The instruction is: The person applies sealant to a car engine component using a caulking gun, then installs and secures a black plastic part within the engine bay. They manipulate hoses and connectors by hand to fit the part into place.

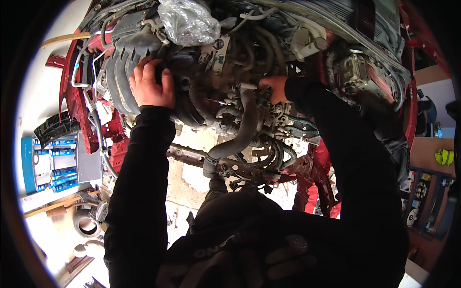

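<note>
Among the engine's parts, my left hand (152, 85) rests on the black ribbed intake manifold (118, 77), with fingers bent and thumb apart. Right of centre, my right hand (275, 90) reaches down beside a thick dark hose (244, 115) and a cluster of fittings (278, 115); its fingertips are hidden among the parts, so what they touch is unclear. A crumpled clear plastic bag (187, 21) lies on the engine above my left hand.
The red body frame (116, 132) flanks the engine bay, with a metal crossmember (185, 155) low across it. At left are blue boxes (62, 177) and a tyre (87, 222). Shelving (427, 204) and a yellow-green item (444, 156) are at right.
</note>
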### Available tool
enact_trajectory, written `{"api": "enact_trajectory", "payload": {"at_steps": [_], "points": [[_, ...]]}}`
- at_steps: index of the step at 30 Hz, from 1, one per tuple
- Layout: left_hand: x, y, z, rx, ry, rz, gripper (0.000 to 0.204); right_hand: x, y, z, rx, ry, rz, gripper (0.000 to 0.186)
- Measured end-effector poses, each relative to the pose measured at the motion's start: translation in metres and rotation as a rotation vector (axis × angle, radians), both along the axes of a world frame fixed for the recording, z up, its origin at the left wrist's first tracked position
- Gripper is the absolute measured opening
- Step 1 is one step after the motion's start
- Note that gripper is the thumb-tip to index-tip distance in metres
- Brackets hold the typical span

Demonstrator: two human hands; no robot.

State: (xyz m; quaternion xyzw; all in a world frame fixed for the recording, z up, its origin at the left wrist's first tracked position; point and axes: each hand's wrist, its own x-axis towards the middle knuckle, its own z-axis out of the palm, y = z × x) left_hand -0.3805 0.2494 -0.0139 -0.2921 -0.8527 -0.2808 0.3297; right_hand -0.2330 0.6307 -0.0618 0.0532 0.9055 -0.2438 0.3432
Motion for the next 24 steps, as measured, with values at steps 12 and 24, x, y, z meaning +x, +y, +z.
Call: {"api": "enact_trajectory", "payload": {"at_steps": [12, 24], "points": [[0.002, 0.000, 0.004, -0.017, 0.019, -0.028, 0.032, -0.026, -0.001, -0.042, 0.140, -0.074, 0.158, 0.086], [0.001, -0.001, 0.003, -0.015, 0.034, -0.033, 0.030, -0.008, -0.002, -0.032, 0.056, 0.032, 0.242, 0.074]]}}
